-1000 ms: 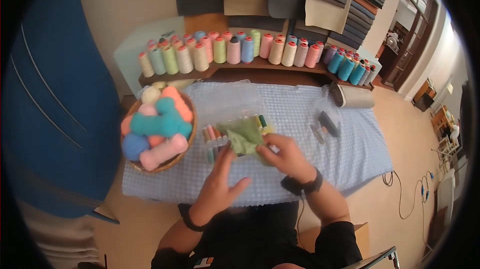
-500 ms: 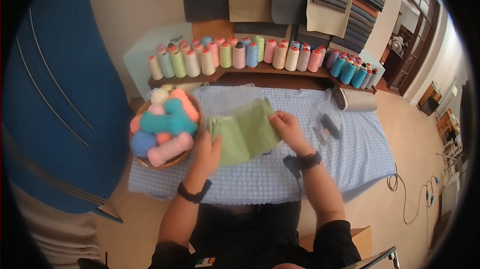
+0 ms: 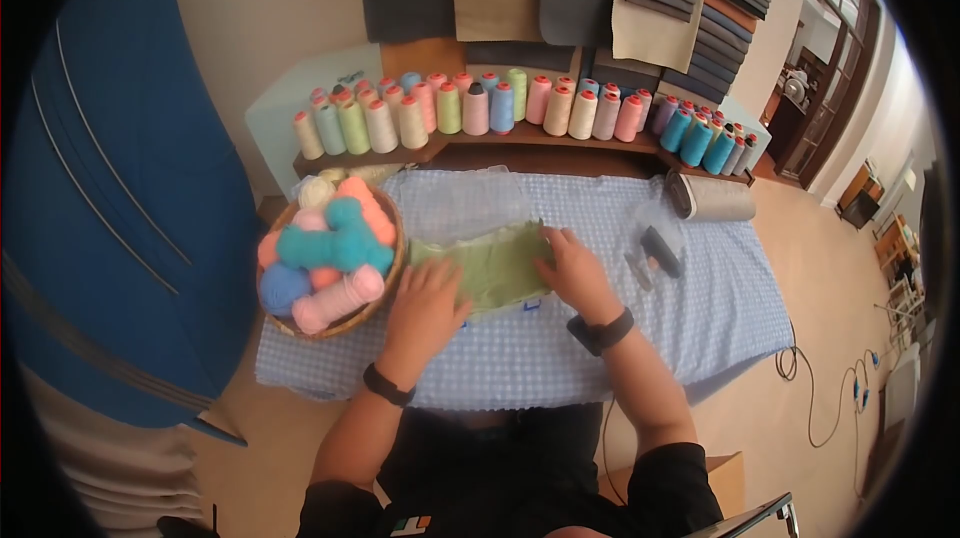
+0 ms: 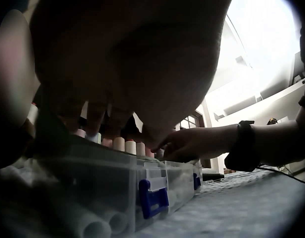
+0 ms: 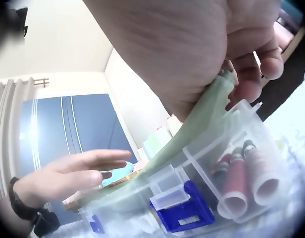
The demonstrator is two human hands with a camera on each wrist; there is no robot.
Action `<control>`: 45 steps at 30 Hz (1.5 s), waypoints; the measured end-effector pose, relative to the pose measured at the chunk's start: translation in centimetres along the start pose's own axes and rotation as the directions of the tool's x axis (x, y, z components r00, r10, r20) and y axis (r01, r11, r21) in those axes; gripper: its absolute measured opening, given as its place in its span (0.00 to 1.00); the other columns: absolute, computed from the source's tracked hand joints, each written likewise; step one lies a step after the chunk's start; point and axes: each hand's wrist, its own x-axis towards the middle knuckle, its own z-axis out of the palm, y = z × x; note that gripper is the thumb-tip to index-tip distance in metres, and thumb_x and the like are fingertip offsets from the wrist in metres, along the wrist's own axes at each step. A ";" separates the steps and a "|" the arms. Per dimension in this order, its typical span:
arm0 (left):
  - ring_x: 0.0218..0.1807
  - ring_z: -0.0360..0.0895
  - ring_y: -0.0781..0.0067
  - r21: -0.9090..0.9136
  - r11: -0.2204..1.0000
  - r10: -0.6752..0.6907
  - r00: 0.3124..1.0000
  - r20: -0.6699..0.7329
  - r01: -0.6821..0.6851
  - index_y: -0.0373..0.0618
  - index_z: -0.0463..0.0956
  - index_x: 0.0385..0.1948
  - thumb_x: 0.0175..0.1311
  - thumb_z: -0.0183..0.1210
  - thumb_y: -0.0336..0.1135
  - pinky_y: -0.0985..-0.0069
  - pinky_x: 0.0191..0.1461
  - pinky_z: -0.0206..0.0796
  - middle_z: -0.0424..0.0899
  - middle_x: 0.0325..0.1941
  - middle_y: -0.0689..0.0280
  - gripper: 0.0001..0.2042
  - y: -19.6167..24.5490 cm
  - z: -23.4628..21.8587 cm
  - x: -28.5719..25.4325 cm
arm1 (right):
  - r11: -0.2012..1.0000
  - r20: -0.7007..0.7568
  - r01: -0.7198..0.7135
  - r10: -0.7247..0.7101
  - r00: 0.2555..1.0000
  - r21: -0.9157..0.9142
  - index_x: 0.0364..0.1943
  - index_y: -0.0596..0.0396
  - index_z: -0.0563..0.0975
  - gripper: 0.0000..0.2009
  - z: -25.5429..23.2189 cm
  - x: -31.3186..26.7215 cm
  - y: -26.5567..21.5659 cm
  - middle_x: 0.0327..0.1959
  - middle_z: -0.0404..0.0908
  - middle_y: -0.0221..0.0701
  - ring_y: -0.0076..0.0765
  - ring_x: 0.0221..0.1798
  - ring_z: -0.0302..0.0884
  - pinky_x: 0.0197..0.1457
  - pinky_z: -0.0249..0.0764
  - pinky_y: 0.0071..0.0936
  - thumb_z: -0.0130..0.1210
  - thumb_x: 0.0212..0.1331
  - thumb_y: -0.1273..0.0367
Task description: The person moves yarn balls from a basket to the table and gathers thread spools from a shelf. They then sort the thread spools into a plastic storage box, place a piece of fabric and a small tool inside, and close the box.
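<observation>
A green cloth [image 3: 500, 266] lies spread over a clear plastic box [image 5: 192, 163] with blue latches. Thread spools [image 5: 237, 183] show through the box wall in the right wrist view. My left hand [image 3: 425, 300] is over the cloth's left end, fingers straight and a little blurred. In the left wrist view the same hand [image 4: 127, 64] hangs just above the box's rim. At the cloth's right end, my right hand [image 3: 580, 273] holds the raised corner between thumb and fingers; the cloth stands up there above the box rim.
Left of the box stands a wicker basket [image 3: 398, 283] of yarn balls. A clear lid [image 3: 460, 203] lies behind the cloth. To the right are thread snips [image 3: 638, 270], a dark tool [image 3: 662, 250] and a rolled fabric [image 3: 712, 198]. Thread cones [image 3: 475, 110] line the shelf behind.
The cloth was bunched over the open box of spools, then spread wide between both hands, and now lies lower across the box. My left hand has moved from its edge onto its top.
</observation>
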 end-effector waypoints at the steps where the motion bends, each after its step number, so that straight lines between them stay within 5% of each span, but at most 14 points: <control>1: 0.77 0.69 0.48 0.014 1.000 -0.007 0.997 0.071 0.006 0.36 0.77 0.66 0.72 0.64 0.51 0.47 0.81 0.58 0.77 0.73 0.52 0.30 -0.3 0.4 -0.4 | 0.997 -0.013 0.064 -0.064 0.998 -0.053 0.56 0.53 0.81 0.17 0.0 0.0 0.2 0.59 0.84 0.42 0.50 0.56 0.86 0.57 0.82 0.45 0.64 0.66 0.64; 4: 0.77 0.70 0.50 0.041 0.999 -0.020 0.994 0.103 0.016 0.37 0.78 0.64 0.72 0.62 0.59 0.45 0.82 0.55 0.79 0.71 0.53 0.33 -0.7 1.0 -1.4 | 0.934 -0.043 0.281 -0.297 0.954 -0.222 0.55 0.51 0.83 0.16 -0.2 -0.5 0.5 0.63 0.81 0.37 0.45 0.64 0.81 0.69 0.75 0.50 0.65 0.67 0.61; 10: 0.77 0.70 0.50 0.087 0.996 -0.017 0.982 0.187 0.001 0.35 0.78 0.64 0.73 0.60 0.62 0.46 0.85 0.49 0.80 0.70 0.52 0.35 -0.4 -0.2 -1.2 | 0.892 0.226 0.394 -0.346 0.911 -0.222 0.52 0.51 0.84 0.20 -0.5 -1.1 0.6 0.62 0.82 0.34 0.41 0.73 0.74 0.81 0.59 0.68 0.64 0.68 0.51; 13: 0.77 0.70 0.50 0.100 0.995 -0.016 0.974 0.225 -0.007 0.33 0.78 0.63 0.72 0.59 0.64 0.46 0.86 0.46 0.79 0.70 0.49 0.37 -0.3 -0.1 -0.9 | 0.882 0.167 0.415 -0.384 0.908 -0.225 0.52 0.51 0.85 0.22 -1.6 -1.2 -0.3 0.62 0.83 0.34 0.41 0.74 0.73 0.82 0.54 0.71 0.62 0.68 0.48; 19: 0.78 0.69 0.49 0.090 0.996 -0.027 0.967 0.252 0.004 0.32 0.78 0.63 0.72 0.58 0.65 0.46 0.86 0.46 0.77 0.72 0.45 0.38 0.2 0.7 -0.3 | 0.884 0.285 0.420 -0.356 0.890 -0.208 0.54 0.51 0.85 0.25 -0.5 -1.4 0.3 0.62 0.84 0.36 0.44 0.76 0.72 0.83 0.50 0.72 0.60 0.69 0.45; 25: 0.81 0.65 0.50 0.090 0.996 -0.003 0.996 0.087 -0.005 0.35 0.79 0.63 0.72 0.62 0.58 0.44 0.85 0.48 0.75 0.75 0.48 0.33 0.1 -2.1 -2.6 | 0.867 0.191 0.468 -0.437 0.879 -0.170 0.58 0.50 0.83 0.26 -0.8 -2.2 0.1 0.65 0.83 0.35 0.44 0.76 0.72 0.83 0.52 0.71 0.60 0.69 0.45; 31: 0.82 0.63 0.51 0.171 0.984 0.013 0.987 0.161 -0.041 0.41 0.81 0.62 0.75 0.62 0.48 0.42 0.85 0.49 0.77 0.74 0.55 0.23 -1.0 -1.4 -4.2 | 0.861 0.222 0.496 -0.464 0.857 -0.115 0.63 0.46 0.81 0.26 0.1 -3.3 -0.1 0.66 0.81 0.35 0.43 0.75 0.73 0.84 0.52 0.71 0.62 0.69 0.47; 45: 0.82 0.65 0.57 0.123 0.992 0.016 0.983 0.185 -0.039 0.44 0.84 0.58 0.74 0.62 0.45 0.43 0.86 0.47 0.82 0.69 0.61 0.19 -0.7 -1.4 -3.5 | 0.913 0.293 0.395 -0.352 0.889 -0.101 0.59 0.49 0.83 0.25 -1.2 -3.0 -0.1 0.64 0.81 0.34 0.43 0.73 0.75 0.84 0.51 0.71 0.62 0.69 0.48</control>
